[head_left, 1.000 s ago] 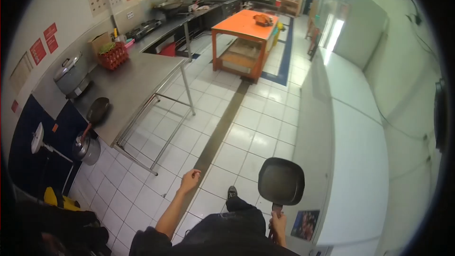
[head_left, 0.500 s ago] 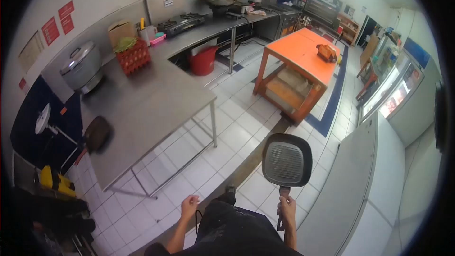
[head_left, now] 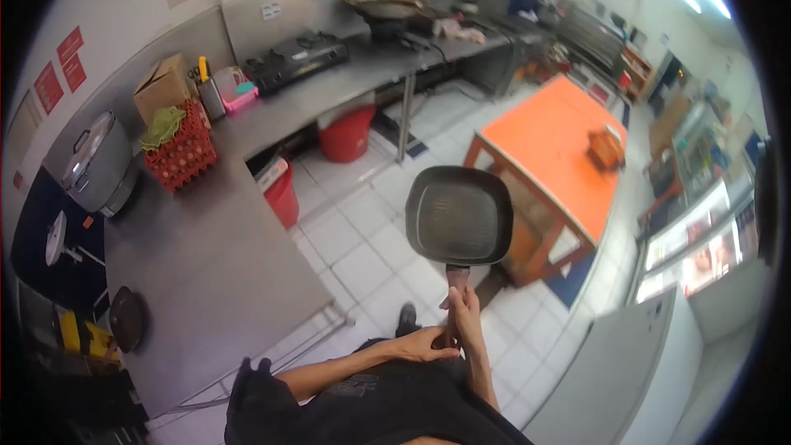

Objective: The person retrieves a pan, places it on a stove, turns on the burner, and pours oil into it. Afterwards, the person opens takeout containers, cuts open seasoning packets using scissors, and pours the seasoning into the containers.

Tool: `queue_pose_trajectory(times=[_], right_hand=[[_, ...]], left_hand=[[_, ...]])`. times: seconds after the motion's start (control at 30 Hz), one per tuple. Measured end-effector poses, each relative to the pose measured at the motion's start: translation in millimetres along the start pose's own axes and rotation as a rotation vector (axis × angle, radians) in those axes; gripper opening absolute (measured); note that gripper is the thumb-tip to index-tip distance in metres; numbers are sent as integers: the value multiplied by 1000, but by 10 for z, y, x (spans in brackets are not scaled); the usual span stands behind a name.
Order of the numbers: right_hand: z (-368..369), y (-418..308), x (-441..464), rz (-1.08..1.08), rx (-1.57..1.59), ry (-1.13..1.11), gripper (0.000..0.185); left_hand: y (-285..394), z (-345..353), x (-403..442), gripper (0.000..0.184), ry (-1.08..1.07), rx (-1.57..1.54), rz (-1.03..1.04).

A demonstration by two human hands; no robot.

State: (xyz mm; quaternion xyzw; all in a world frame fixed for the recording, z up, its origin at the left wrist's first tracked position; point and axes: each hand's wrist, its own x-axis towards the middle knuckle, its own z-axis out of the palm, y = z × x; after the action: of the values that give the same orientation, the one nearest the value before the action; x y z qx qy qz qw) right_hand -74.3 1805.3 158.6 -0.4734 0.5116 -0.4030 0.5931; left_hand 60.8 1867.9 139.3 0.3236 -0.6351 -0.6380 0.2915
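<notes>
A dark square grill pan [head_left: 460, 218] with a ridged inside is held out in front of me, its brown handle [head_left: 456, 278] towards my body. My right hand [head_left: 467, 320] is wrapped round the handle. At the handle's lower end is my left hand [head_left: 424, 344], its fingers closed about it. To my left, a dark brown rounded object [head_left: 126, 319] is at the edge of the steel table [head_left: 222, 280].
An orange-topped table [head_left: 544, 136] stands ahead, with an orange bundle [head_left: 606, 150] on it. Red egg trays [head_left: 183, 156], a large metal pot [head_left: 100, 166] and a gas stove [head_left: 298, 60] line the left side. Red buckets [head_left: 346, 133] sit underneath. A grey cabinet [head_left: 610, 363] is on my right.
My left hand has come across from the left to the pan's handle. The grill pan and right hand have moved left and farther forward. The view has shifted towards the stove counter.
</notes>
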Motion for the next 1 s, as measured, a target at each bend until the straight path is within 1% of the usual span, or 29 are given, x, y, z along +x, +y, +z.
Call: queue_pose_trajectory(times=[0.03, 0.07, 0.13, 0.2, 0.27, 0.3, 0.33, 0.4, 0.43, 0.47, 0.5, 0.53, 0.57, 0.6, 0.67, 0.73, 0.77, 0.8, 0.83, 0.87, 0.93, 1.0], right_hand=[[50, -54, 484, -27, -4, -37, 26], [107, -66, 961, -46, -9, -78, 26], [421, -254, 1858, -112, 13, -207, 29], [640, -609, 2481, -100, -103, -322, 31], [932, -943, 3121, 1, -90, -471, 34], [1036, -867, 3537, -58, -133, -551, 39], [1158, -924, 3870, -48, -148, -590, 39], [1450, -1031, 4564, 21, 12, -774, 45], [1580, -1049, 4925, 122, 146, -827, 54], [1709, -1077, 5264, 156, 230, -826, 61], [1742, -1070, 5626, 142, 200, -846, 61], [1758, -1106, 5980, 115, 176, -853, 62], [1744, -1124, 6259, 102, 139, -748, 53], [1684, -1130, 6540, 93, 155, -706, 53], [1482, -951, 7039, 3, -220, -398, 40], [1179, -540, 7488, 157, -11, -208, 25], [1079, -381, 7657, 191, -9, -133, 24], [993, -208, 7830, 224, -14, -62, 24], [891, 64, 8014, 282, -8, -30, 24], [863, 271, 8224, 337, -6, 0, 25], [1082, 279, 8563, 421, -13, 9, 25], [1430, 233, 9023, 377, -40, -39, 28]], left_hand=[[196, -356, 266, 46, 16, -113, -46], [231, -668, 513, 46, 57, -99, -33], [350, -1333, 869, 43, 190, -175, -139], [458, -1884, 1088, 40, 310, -234, -132], [499, -2411, 1353, 35, 450, -327, -108], [337, -2682, 1503, 33, 485, -315, -47], [324, -2965, 1630, 30, 530, -333, -28], [242, -3571, 1868, 28, 629, -365, 58], [222, -3926, 1973, 28, 672, -346, 59], [206, -4289, 2070, 28, 701, -329, 55], [97, -4685, 2173, 29, 754, -316, 86], [165, -5102, 2266, 30, 776, -335, 64], [185, -5505, 2352, 32, 801, -352, 83], [163, -5993, 2465, 35, 765, -355, 99], [187, -6907, 2739, 37, 757, -295, 85], [232, -7748, 2930, 39, 837, -309, 126], [296, -8149, 3008, 39, 836, -293, 109], [342, -8535, 3102, 39, 931, -296, 89], [357, -8897, 3220, 39, 1028, -301, 71], [300, -9269, 3318, 39, 1036, -294, 66], [96, -10007, 3467, 34, 1047, -298, 44], [48, -10659, 3609, 32, 1075, -292, 39]])
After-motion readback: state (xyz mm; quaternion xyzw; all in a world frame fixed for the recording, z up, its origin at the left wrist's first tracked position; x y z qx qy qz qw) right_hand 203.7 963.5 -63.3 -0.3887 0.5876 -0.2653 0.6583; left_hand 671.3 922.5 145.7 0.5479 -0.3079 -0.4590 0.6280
